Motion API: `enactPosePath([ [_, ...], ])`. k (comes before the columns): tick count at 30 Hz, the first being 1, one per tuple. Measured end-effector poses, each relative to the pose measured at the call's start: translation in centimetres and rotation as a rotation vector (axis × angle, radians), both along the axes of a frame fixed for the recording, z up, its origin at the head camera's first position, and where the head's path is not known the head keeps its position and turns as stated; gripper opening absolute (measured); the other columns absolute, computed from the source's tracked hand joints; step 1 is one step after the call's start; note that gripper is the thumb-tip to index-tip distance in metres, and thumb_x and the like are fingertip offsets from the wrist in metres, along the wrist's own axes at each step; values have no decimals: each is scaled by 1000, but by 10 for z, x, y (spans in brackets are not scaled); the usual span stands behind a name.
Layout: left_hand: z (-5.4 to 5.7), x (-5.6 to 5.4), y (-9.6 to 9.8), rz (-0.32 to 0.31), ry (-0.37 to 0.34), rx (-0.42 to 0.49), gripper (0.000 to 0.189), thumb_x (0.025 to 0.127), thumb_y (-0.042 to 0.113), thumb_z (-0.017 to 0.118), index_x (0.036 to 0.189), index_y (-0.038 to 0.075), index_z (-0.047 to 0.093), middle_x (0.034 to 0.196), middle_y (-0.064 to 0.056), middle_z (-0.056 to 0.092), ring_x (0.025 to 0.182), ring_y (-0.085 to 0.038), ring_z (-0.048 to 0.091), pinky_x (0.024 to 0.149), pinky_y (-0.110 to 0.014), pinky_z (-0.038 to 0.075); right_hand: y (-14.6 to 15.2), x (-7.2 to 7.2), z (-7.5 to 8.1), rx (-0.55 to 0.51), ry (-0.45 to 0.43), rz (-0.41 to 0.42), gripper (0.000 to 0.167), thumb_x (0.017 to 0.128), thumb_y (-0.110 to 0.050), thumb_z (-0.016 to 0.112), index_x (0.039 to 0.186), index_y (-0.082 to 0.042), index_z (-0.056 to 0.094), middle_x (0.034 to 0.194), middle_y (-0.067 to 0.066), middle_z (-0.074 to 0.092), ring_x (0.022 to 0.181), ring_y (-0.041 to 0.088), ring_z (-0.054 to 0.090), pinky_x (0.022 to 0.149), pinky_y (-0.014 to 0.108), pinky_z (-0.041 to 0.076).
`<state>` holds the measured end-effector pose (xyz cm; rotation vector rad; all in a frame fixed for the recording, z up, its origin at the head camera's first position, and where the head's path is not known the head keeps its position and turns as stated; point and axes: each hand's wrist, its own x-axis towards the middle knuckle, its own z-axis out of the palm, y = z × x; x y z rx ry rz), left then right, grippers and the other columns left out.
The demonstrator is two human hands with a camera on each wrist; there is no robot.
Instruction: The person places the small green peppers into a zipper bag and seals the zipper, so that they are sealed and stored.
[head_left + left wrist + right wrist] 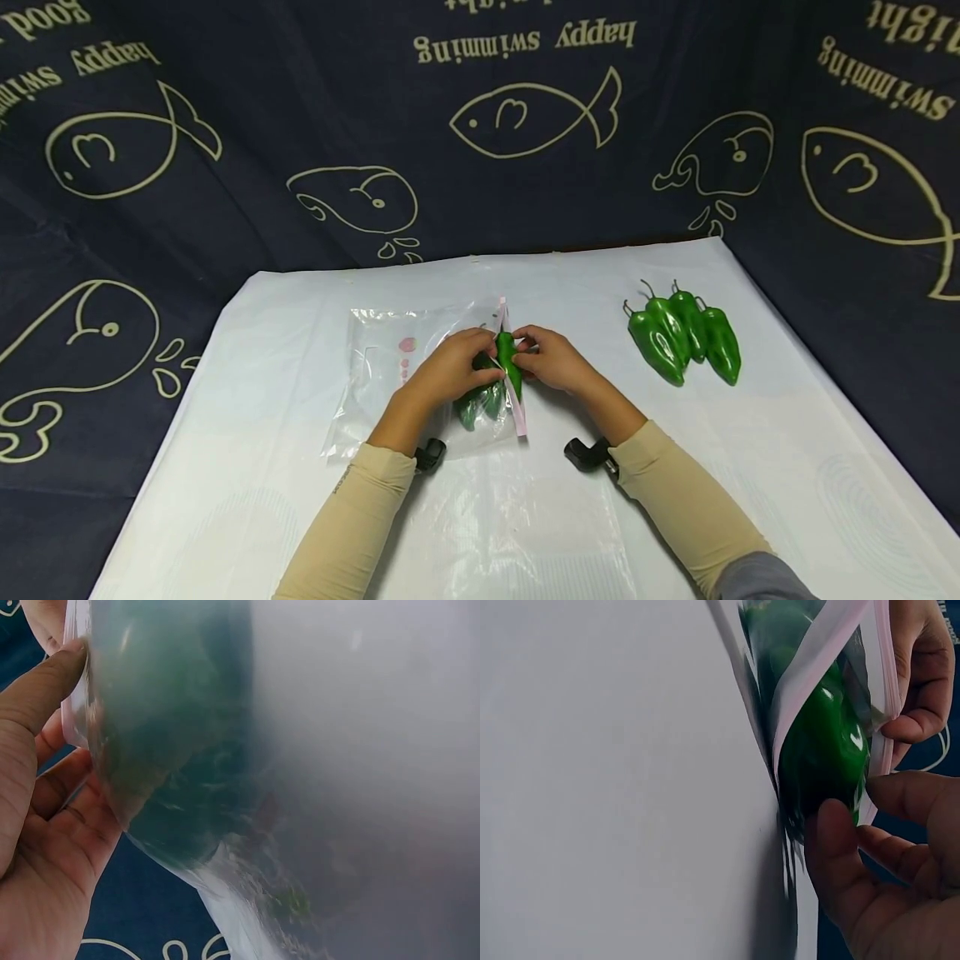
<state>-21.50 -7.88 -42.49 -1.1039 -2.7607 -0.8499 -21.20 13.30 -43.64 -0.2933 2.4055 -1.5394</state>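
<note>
A clear plastic zip bag (pixel 382 383) with a pink-edged mouth (pixel 521 421) lies on the table, its mouth facing right. My left hand (pixel 450 367) pinches the mouth's edge between thumb and fingers, as the left wrist view shows from behind the bag (pixel 360 750). Green peppers (pixel 468 410) show through the plastic inside. In the parted mouth sits another green pepper (pixel 829 742), partly behind the pink strip. My right hand (pixel 553 358) holds this pepper by its near end with thumb and fingers. The bag hides some of the left fingers.
Several glossy green peppers (pixel 686 333) with stems lie together at the table's right rear. A white cover (pixel 285 517) spreads over the table. Behind stands a dark blue cloth (pixel 525 200) with fish drawings. Black camera mounts (pixel 588 454) sit at the wrists.
</note>
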Motion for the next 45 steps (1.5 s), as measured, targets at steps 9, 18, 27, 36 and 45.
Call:
enactPosePath([
  [9,1,0,0,-3,16,-6,30,84,31,81,95,13,59,95,3,59,88,-14,55,82,-33,46,-3,2,2,-57,-38,6,40,94,-2,60,134,2,54,116,21,58,90,25,66,71,34,57],
  [18,5,1,1,-35,16,24,29,83,28,82,93,11,61,95,-1,61,90,-22,59,83,-35,46,-5,-1,1,-119,-110,25,46,95,1,55,140,1,48,120,23,55,86,24,67,73,37,58],
  [27,7,2,3,-35,7,-10,29,85,28,80,98,9,63,96,0,62,94,-20,59,86,-35,46,-8,-1,-1,-217,-174,49,56,96,1,53,149,-2,34,125,23,56,90,22,63,74,34,57],
  [36,5,2,2,-32,13,-15,30,84,28,81,98,9,64,95,2,61,91,-16,56,85,-34,46,-9,2,0,-235,-179,64,61,98,0,52,153,-2,27,125,24,56,89,19,65,75,34,56],
  [45,3,2,2,-15,7,-17,29,85,29,81,97,10,64,94,1,63,91,-17,57,85,-35,46,-5,6,6,-190,-164,60,60,96,-1,53,151,-2,30,128,25,54,95,25,63,82,44,55],
])
